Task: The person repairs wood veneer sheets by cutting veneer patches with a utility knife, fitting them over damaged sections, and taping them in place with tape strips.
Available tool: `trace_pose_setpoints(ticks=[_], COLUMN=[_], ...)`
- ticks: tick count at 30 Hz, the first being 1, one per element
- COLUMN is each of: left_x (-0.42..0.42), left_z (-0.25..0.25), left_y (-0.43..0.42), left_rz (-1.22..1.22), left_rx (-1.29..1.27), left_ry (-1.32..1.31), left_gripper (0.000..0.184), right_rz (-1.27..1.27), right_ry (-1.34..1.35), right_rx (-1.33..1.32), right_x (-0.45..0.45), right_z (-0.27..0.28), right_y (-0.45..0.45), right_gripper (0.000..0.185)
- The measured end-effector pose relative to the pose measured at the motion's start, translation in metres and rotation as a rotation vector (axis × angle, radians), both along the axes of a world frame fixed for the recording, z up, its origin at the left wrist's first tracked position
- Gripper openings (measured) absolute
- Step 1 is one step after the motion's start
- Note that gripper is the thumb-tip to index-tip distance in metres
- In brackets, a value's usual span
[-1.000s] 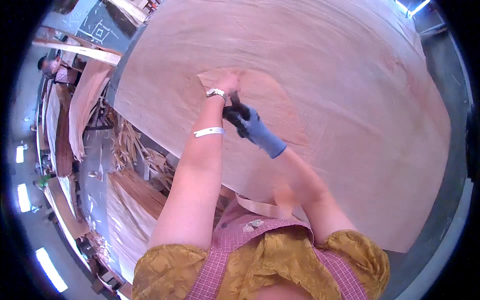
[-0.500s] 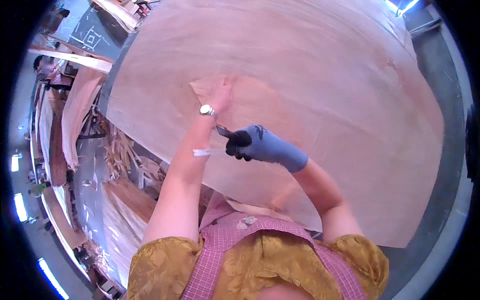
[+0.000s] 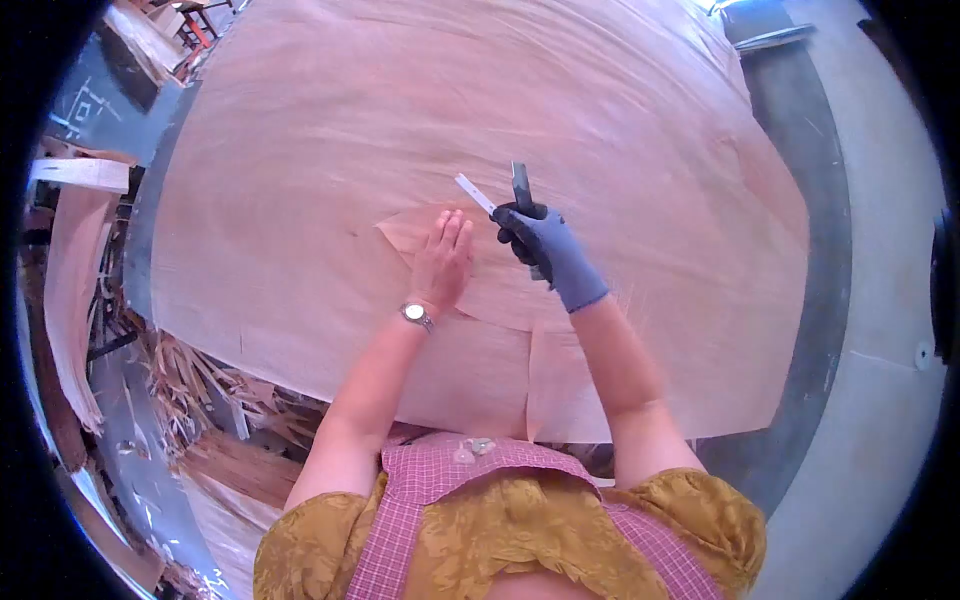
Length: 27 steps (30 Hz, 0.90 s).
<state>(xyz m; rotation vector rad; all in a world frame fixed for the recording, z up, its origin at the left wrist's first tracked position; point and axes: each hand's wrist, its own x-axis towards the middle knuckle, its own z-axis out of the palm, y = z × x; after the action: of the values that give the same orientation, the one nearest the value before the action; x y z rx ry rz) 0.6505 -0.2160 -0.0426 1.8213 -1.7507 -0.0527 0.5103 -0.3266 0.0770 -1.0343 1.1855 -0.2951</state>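
Note:
My bare left hand (image 3: pixel 442 268), with a watch (image 3: pixel 415 314) on its wrist, lies flat with fingers stretched out on a thin wood veneer piece (image 3: pixel 398 236). That piece has a pointed corner and rests on a large veneer sheet (image 3: pixel 640 240). My right hand (image 3: pixel 545 240) wears a blue-grey glove with dark fingers and is closed around a dark hand tool (image 3: pixel 520 182). From the same grip a narrow pale strip (image 3: pixel 475 193) sticks out toward the upper left; whether it belongs to the tool I cannot tell. Both stick out above the veneer.
Another veneer edge (image 3: pixel 529 375) runs across the sheet near my apron (image 3: pixel 470 458). Torn veneer scraps (image 3: pixel 215 385) lie on the floor at the left, near long stacked veneer pieces (image 3: pixel 75 290). Grey surface (image 3: pixel 800 350) borders the sheet at the right.
My right hand has moved up and away from over my left forearm, and the dark tool now points away from me. The veneer edges beside my hands show differently. My left hand still lies on the veneer.

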Motion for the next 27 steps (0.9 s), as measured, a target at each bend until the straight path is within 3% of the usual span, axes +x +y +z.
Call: trace_pose_setpoints(ticks=[2,5,9,12,15,18,21,24,26,27], left_x=[0.006,0.012,0.026,0.027,0.027,0.027,0.033,0.045,0.060,0.062], left_z=[-0.002,0.020,0.018,0.012,0.009,0.007,0.003,-0.002,0.030,0.031], left_y=[-0.002,-0.011,-0.022,-0.023,-0.030,-0.031,-0.035,-0.035,-0.013,0.008], left_rz=[-0.018,-0.028,-0.121,-0.158,-0.160,-0.171,-0.197,-0.206,-0.156,-0.162], left_rx=[0.009,0.027,0.103,0.109,0.092,0.093,0.105,0.047,-0.079,-0.053], left_ry=[0.021,0.110,-0.109,-0.190,-0.275,-0.305,-0.225,0.018,0.208,0.168], left_gripper=[0.048,0.050,0.054,0.052,0.048,0.046,0.047,0.046,0.043,0.045], right_rz=[-0.112,-0.089,-0.111,0.135,0.546,0.556,0.289,-0.121,-0.208,-0.192], right_ry=[0.000,0.098,0.097,0.360,0.913,1.177,0.803,-0.003,-0.125,-0.128], right_rx=[0.076,0.117,0.117,-0.244,-1.107,-0.985,-0.970,-0.048,0.180,0.230], right_x=[0.004,-0.002,0.004,-0.001,0.005,0.018,-0.013,-0.014,-0.004,0.001], right_z=[-0.032,-0.052,-0.054,-0.067,-0.085,-0.066,-0.074,-0.041,-0.044,-0.049], right_y=[0.006,0.011,0.017,0.009,-0.006,-0.002,0.015,0.073,0.121,0.139], right_gripper=[0.023,0.024,0.027,0.027,0.024,0.024,0.021,0.023,0.026,0.025])
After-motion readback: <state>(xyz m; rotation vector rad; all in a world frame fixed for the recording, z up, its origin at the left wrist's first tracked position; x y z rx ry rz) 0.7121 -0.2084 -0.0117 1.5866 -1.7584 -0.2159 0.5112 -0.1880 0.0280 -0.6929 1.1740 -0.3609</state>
